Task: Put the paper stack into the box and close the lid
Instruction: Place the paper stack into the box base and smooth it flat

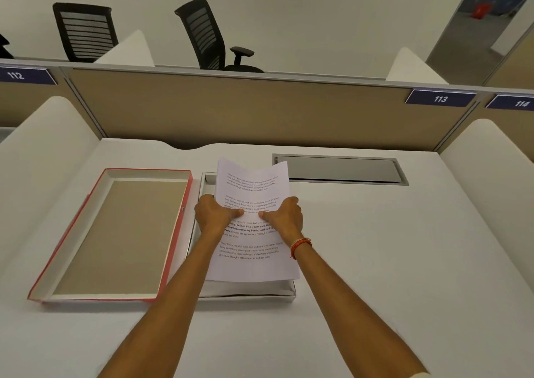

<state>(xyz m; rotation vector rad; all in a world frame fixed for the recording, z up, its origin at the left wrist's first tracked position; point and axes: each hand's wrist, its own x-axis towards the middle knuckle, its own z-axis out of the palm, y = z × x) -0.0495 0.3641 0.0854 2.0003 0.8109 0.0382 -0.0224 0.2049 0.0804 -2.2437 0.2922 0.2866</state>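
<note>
A stack of white printed paper (pixel 251 250) is held over the open white box (pixel 248 292) in the middle of the desk. My left hand (pixel 215 212) grips its left edge and my right hand (pixel 284 214) grips its right edge, thumbs on top of the sheets. The stack hides most of the box; only the box's near wall, left wall and far left corner show. The red-edged lid (pixel 115 233) lies upside down on the desk, just left of the box, its brown inside facing up.
A grey metal cable hatch (pixel 341 169) is set into the white desk (pixel 404 262) behind and right of the box. A beige partition (pixel 245 108) closes the back; white side dividers stand left and right. Two black office chairs stand beyond the partition.
</note>
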